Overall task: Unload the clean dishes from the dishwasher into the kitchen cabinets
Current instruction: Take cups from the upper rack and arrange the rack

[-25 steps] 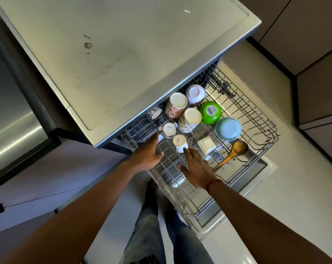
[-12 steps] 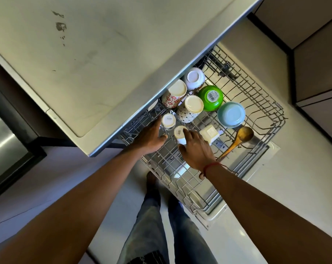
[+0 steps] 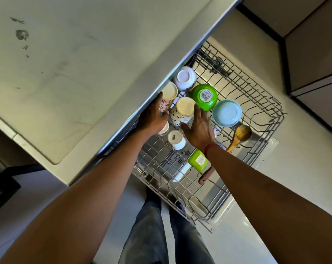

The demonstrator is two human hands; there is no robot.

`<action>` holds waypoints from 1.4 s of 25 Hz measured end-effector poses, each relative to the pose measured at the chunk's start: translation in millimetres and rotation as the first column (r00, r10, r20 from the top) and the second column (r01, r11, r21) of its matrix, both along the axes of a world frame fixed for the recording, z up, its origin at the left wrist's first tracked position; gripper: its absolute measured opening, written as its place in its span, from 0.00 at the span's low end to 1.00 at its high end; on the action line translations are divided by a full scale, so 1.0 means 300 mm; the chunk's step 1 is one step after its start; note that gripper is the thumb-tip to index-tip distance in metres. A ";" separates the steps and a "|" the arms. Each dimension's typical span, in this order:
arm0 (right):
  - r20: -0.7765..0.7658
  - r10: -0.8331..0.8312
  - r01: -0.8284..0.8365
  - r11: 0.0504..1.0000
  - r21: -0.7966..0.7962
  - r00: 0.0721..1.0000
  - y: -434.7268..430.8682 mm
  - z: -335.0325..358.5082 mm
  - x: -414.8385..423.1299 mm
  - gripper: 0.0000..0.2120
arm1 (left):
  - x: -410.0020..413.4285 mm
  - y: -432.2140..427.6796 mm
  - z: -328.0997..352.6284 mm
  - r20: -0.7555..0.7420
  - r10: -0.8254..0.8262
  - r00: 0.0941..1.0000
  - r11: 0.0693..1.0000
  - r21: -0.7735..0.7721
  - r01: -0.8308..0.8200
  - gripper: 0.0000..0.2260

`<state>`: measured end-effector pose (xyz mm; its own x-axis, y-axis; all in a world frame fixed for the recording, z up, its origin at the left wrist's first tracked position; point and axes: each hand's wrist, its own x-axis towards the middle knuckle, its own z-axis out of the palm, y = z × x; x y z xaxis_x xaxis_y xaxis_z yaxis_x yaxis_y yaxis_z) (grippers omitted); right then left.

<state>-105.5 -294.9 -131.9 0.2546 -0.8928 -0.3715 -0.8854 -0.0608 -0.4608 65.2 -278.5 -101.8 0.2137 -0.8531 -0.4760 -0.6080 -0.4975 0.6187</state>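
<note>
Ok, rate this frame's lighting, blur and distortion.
Head view: the wide-angle lens stretches both forearms toward the corners; light glares off the dishwasher door under the rack; the counter shades the left hand gripping the red-flowered cup, both slightly soft; the green bowl is crisp, its label barcode visible.

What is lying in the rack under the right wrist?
A small labelled green container and a brown handle show there. The right forearm covers the handle's upper end, so its tool cannot be told.
</note>
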 end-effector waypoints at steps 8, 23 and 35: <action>0.013 -0.025 0.023 0.997 0.080 1.000 -0.098 -0.082 0.019 0.48 | -0.016 -0.106 -0.054 0.047 0.054 0.997 0.999 -0.004 -0.054 0.28; 0.072 -0.160 0.158 0.987 0.031 0.984 -0.134 -0.135 0.045 0.43 | -0.035 -0.174 -0.083 -0.055 0.192 0.980 0.981 -0.004 -0.193 0.25; 0.074 -0.129 0.125 0.991 0.046 0.989 -0.119 -0.127 0.037 0.47 | -0.025 -0.143 -0.117 0.116 0.069 0.991 0.992 -0.109 -0.057 0.35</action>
